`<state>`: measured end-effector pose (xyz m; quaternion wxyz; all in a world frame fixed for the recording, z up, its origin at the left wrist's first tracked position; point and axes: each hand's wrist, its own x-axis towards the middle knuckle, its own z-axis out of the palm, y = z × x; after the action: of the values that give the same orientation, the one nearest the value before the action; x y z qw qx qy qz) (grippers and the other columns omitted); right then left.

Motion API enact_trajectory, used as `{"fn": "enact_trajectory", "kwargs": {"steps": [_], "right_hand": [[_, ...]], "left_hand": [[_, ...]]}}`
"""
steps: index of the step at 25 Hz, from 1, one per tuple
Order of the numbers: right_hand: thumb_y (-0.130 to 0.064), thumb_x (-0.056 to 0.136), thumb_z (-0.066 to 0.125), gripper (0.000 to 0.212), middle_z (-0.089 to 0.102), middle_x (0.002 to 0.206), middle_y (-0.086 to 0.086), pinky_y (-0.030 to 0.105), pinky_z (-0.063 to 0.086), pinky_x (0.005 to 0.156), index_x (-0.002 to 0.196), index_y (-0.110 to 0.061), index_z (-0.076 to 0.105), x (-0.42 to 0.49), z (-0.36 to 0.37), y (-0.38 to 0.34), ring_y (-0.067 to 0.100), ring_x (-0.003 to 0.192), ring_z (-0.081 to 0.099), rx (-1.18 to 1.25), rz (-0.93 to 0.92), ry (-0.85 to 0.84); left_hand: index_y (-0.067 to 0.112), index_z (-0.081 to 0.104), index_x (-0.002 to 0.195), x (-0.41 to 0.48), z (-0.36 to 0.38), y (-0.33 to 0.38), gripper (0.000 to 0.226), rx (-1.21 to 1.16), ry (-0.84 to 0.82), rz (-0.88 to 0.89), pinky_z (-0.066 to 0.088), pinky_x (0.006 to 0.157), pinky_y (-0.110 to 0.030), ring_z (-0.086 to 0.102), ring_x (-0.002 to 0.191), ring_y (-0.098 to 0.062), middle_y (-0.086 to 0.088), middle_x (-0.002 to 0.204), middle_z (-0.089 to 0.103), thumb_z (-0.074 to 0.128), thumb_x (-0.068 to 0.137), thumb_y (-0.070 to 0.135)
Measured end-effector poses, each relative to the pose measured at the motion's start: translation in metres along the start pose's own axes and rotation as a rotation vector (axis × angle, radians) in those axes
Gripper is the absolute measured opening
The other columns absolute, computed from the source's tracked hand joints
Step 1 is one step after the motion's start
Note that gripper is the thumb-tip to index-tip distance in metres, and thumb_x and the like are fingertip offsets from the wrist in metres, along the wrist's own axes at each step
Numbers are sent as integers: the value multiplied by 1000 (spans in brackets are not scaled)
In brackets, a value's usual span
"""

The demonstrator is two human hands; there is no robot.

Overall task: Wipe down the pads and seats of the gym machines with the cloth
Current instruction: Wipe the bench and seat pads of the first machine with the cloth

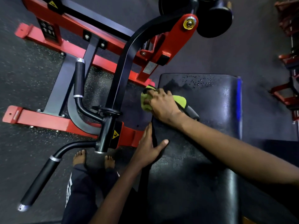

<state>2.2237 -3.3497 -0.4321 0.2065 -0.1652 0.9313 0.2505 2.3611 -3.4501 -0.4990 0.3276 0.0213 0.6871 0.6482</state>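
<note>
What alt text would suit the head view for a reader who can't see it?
Seen from above, the right hand grips a bunched yellow-green cloth against the black pad of a red-and-black gym machine. The left hand rests flat on the pad's near edge, and droplets speckle its far end.

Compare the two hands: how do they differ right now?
The right hand grips the cloth; the left hand holds nothing. The right hand is curled; the left hand lies straight-fingered along the pad edge. Both are on the same black pad.
</note>
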Motion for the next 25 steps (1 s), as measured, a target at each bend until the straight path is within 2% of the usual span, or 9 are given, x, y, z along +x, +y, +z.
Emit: {"fn": "enact_trajectory", "kwargs": {"steps": [3,8,10,12,14,18,21,25], "right_hand": [[-18,92,60,43,38,156,2,47,44,90,135,-23,61,-7,-1,14,33,125,46,61,-29,12],[-22,94,59,42,39,155,1,48,45,91,134,-35,61,43,-14,38,33,123,46,90,150,-2],[-22,91,62,45,38,157,-1,47,46,91,134,-37,61,21,-8,45,34,121,47,160,161,21],[-24,88,65,45,38,158,-3,48,48,91,131,-37,62,-14,-3,60,34,119,49,267,199,120],[-27,85,67,45,41,156,-4,49,50,89,128,-39,63,-21,-1,72,34,116,52,283,263,169],[-37,83,69,55,44,151,-1,51,51,90,137,-34,56,35,-8,58,35,118,52,172,261,98],[-29,87,68,52,44,149,1,50,50,92,138,-31,57,41,-11,60,34,119,50,175,257,74],[-25,84,69,51,44,150,1,49,49,91,133,-37,61,-11,-15,100,37,115,51,270,449,130]], "left_hand": [[14,7,160,17,-4,11,93,19,7,-8,17,124,-32,14,152,-13,-5,167,14,66,93,42],[18,-4,160,30,-11,17,102,91,-50,-9,8,117,-22,10,153,-15,-1,168,5,66,92,45],[18,-3,160,36,-15,18,103,95,-58,22,11,123,-30,7,153,-13,0,168,2,68,91,43],[20,-5,160,43,-16,25,104,100,-62,32,14,125,-38,2,154,-11,2,168,-3,67,91,47],[21,-10,160,48,-13,35,107,141,-70,14,11,125,-38,-1,154,-13,0,168,-7,63,90,57],[16,-12,159,48,-7,46,116,200,-40,-25,12,123,-38,4,154,-24,-8,168,-8,64,85,63],[14,-7,160,51,-8,53,114,256,-10,-35,12,123,-45,1,155,-22,-6,168,-10,63,85,64],[14,-5,160,69,-10,70,118,305,-20,-43,14,121,-49,2,154,-25,-10,167,-10,64,81,68]]}}
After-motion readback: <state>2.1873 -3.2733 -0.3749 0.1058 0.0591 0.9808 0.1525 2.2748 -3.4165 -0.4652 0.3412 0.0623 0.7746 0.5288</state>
